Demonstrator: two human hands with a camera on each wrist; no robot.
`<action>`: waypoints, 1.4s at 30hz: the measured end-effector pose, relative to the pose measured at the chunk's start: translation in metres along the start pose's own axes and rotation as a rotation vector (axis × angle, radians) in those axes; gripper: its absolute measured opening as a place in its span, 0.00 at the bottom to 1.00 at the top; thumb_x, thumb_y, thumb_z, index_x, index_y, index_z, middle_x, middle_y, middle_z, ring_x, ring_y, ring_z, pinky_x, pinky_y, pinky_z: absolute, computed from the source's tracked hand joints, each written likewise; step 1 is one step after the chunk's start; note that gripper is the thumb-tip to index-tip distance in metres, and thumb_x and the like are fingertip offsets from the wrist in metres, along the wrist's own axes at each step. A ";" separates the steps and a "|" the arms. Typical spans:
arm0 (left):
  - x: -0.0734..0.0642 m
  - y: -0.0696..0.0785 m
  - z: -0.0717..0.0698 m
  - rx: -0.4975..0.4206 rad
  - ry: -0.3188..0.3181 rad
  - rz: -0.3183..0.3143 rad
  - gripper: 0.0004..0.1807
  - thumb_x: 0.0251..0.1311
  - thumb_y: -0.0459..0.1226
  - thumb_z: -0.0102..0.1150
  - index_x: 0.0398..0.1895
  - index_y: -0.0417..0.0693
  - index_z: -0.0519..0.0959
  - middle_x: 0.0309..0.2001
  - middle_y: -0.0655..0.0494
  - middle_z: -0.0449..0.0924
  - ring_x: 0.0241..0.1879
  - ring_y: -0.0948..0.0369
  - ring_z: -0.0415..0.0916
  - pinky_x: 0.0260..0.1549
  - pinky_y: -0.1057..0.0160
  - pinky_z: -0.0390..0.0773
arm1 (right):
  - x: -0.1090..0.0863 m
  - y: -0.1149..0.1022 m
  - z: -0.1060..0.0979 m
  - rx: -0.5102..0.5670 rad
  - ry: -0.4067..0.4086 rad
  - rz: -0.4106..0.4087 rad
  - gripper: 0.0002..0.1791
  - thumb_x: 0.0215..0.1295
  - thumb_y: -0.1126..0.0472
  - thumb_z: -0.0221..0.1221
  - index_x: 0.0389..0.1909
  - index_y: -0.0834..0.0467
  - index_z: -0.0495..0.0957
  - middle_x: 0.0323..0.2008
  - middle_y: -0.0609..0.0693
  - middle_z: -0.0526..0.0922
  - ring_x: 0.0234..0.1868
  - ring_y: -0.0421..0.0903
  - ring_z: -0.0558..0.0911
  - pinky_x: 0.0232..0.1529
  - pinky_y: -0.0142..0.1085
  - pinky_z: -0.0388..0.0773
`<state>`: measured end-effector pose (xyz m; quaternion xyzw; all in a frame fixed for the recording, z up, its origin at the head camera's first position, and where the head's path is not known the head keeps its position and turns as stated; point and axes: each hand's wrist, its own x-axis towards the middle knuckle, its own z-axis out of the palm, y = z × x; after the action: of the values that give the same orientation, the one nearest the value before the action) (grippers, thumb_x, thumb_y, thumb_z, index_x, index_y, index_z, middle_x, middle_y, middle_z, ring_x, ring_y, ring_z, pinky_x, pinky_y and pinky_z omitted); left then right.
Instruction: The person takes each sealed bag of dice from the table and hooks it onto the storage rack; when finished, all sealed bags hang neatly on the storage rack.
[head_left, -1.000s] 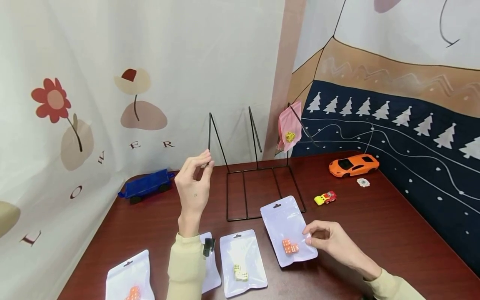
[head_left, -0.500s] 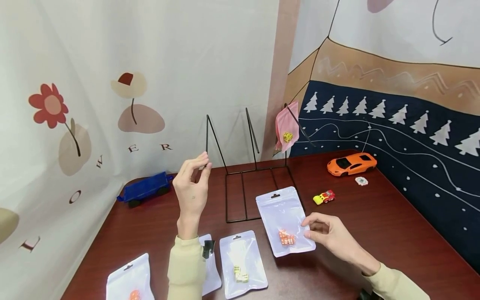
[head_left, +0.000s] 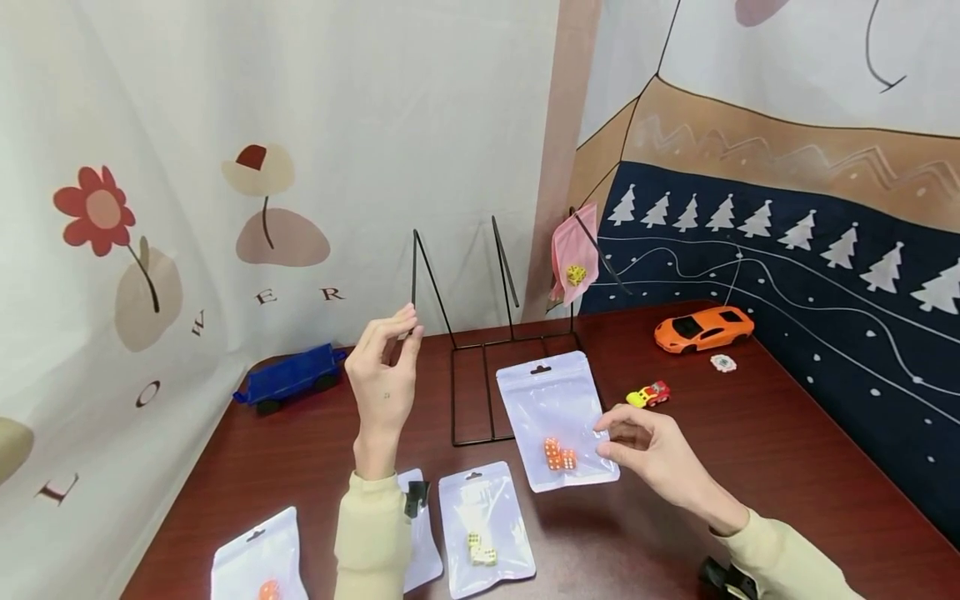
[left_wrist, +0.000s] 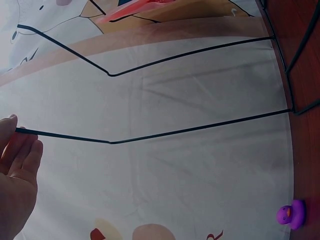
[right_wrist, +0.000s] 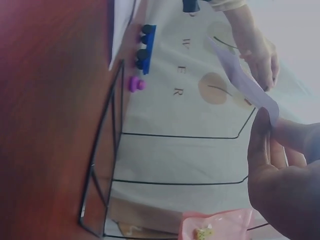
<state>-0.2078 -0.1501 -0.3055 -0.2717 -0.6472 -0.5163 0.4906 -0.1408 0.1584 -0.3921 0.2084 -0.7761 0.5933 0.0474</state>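
My left hand (head_left: 382, 379) pinches the front end of the leftmost prong of a black wire display rack (left_wrist: 200, 128), its fingertips around the wire. My right hand (head_left: 663, 462) pinches the right edge of a pale lilac zip bag (head_left: 525, 408) with orange dice in its lower part. This bag is raised off the table, in front of the rack's base, its hang hole at the top. In the right wrist view the bag (right_wrist: 237, 77) appears nearly edge-on between thumb and fingers. A pink bag (head_left: 581, 242) with yellow dice hangs on the rack's right prong; the middle prong (head_left: 506, 258) carries nothing.
Lilac bags lie along the front: one with yellow-dotted dice (head_left: 483, 500), one partly under the left sleeve (head_left: 423, 533), one with orange dice (head_left: 262, 550). A blue trailer (head_left: 292, 379), orange car (head_left: 705, 329), small toy car (head_left: 648, 394), poker chip (head_left: 723, 363) and purple duck (left_wrist: 292, 214) stand around.
My right hand has lifted the bag of orange dice from the table, up and a little left toward the rack. The left hand keeps its grip on the prong.
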 end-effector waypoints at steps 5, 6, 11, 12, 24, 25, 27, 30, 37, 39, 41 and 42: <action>0.001 0.001 0.000 -0.009 -0.005 0.001 0.07 0.48 0.14 0.60 0.32 0.22 0.79 0.35 0.29 0.77 0.43 0.39 0.78 0.48 0.58 0.79 | 0.007 -0.007 0.004 -0.007 0.039 -0.036 0.11 0.56 0.69 0.66 0.41 0.61 0.79 0.37 0.53 0.80 0.37 0.44 0.82 0.36 0.32 0.82; 0.001 0.001 0.000 -0.012 -0.007 0.001 0.07 0.48 0.14 0.60 0.32 0.23 0.79 0.36 0.29 0.77 0.43 0.40 0.78 0.48 0.58 0.79 | 0.009 -0.009 0.005 -0.010 0.048 -0.047 0.11 0.56 0.70 0.66 0.41 0.60 0.79 0.37 0.52 0.81 0.36 0.44 0.82 0.35 0.32 0.82; -0.001 0.000 0.000 -0.026 0.008 -0.004 0.08 0.48 0.14 0.61 0.33 0.25 0.80 0.37 0.34 0.79 0.44 0.44 0.79 0.48 0.58 0.79 | 0.018 -0.018 0.009 -0.004 0.085 -0.103 0.12 0.55 0.72 0.66 0.40 0.60 0.79 0.35 0.50 0.82 0.34 0.44 0.81 0.28 0.31 0.80; -0.001 -0.001 0.000 -0.030 0.012 -0.005 0.08 0.48 0.14 0.61 0.33 0.25 0.80 0.37 0.34 0.79 0.44 0.45 0.79 0.48 0.59 0.79 | 0.019 -0.020 0.009 -0.001 0.088 -0.113 0.12 0.55 0.72 0.66 0.40 0.60 0.79 0.34 0.50 0.82 0.34 0.44 0.81 0.27 0.31 0.79; 0.001 0.004 -0.002 -0.003 0.000 -0.003 0.08 0.47 0.13 0.60 0.32 0.23 0.79 0.35 0.31 0.78 0.43 0.40 0.78 0.48 0.57 0.79 | 0.038 -0.031 0.016 0.044 0.137 -0.154 0.14 0.54 0.74 0.65 0.42 0.62 0.79 0.35 0.52 0.82 0.32 0.45 0.79 0.26 0.30 0.78; 0.001 0.003 -0.002 -0.002 0.000 -0.001 0.08 0.47 0.13 0.60 0.32 0.23 0.79 0.35 0.31 0.78 0.43 0.40 0.78 0.48 0.57 0.79 | 0.039 -0.031 0.016 0.051 0.139 -0.152 0.14 0.55 0.74 0.65 0.43 0.62 0.78 0.35 0.53 0.82 0.32 0.45 0.79 0.26 0.30 0.77; 0.002 0.003 -0.002 0.003 -0.001 0.002 0.08 0.46 0.12 0.60 0.31 0.23 0.79 0.35 0.30 0.78 0.43 0.39 0.78 0.48 0.57 0.79 | 0.042 -0.032 0.017 0.064 0.143 -0.147 0.14 0.55 0.74 0.65 0.43 0.63 0.78 0.34 0.53 0.81 0.31 0.45 0.78 0.26 0.29 0.77; 0.001 0.003 -0.002 0.002 -0.004 0.000 0.08 0.46 0.13 0.60 0.31 0.23 0.79 0.35 0.30 0.78 0.43 0.39 0.78 0.48 0.57 0.79 | 0.044 -0.032 0.018 0.087 0.146 -0.117 0.14 0.55 0.74 0.65 0.43 0.64 0.78 0.33 0.53 0.81 0.30 0.45 0.77 0.27 0.29 0.78; 0.002 0.003 -0.003 0.010 -0.002 0.002 0.08 0.46 0.13 0.61 0.31 0.23 0.79 0.35 0.30 0.78 0.42 0.38 0.78 0.48 0.58 0.79 | 0.052 -0.031 0.024 0.134 0.134 -0.127 0.13 0.56 0.74 0.64 0.43 0.66 0.78 0.34 0.52 0.80 0.31 0.46 0.77 0.30 0.29 0.78; 0.002 0.003 -0.003 0.009 -0.004 0.000 0.08 0.46 0.13 0.61 0.31 0.24 0.79 0.35 0.31 0.78 0.42 0.38 0.78 0.48 0.58 0.79 | 0.054 -0.031 0.025 0.148 0.136 -0.134 0.13 0.56 0.74 0.64 0.43 0.67 0.78 0.33 0.52 0.80 0.31 0.46 0.77 0.31 0.29 0.79; 0.003 0.004 -0.004 0.010 -0.011 -0.002 0.08 0.47 0.14 0.61 0.32 0.24 0.80 0.35 0.31 0.79 0.43 0.39 0.78 0.48 0.58 0.79 | 0.056 -0.030 0.026 0.168 0.142 -0.134 0.13 0.55 0.75 0.64 0.43 0.67 0.77 0.33 0.52 0.80 0.32 0.46 0.77 0.31 0.28 0.79; 0.003 0.004 -0.004 0.009 -0.014 -0.003 0.07 0.47 0.14 0.61 0.32 0.24 0.80 0.35 0.31 0.79 0.43 0.39 0.78 0.48 0.57 0.79 | 0.057 -0.030 0.027 0.176 0.144 -0.131 0.14 0.55 0.76 0.64 0.43 0.67 0.77 0.33 0.52 0.80 0.32 0.46 0.77 0.31 0.28 0.79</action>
<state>-0.2040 -0.1530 -0.3015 -0.2723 -0.6535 -0.5120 0.4865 -0.1768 0.1118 -0.3544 0.2188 -0.7004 0.6681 0.1229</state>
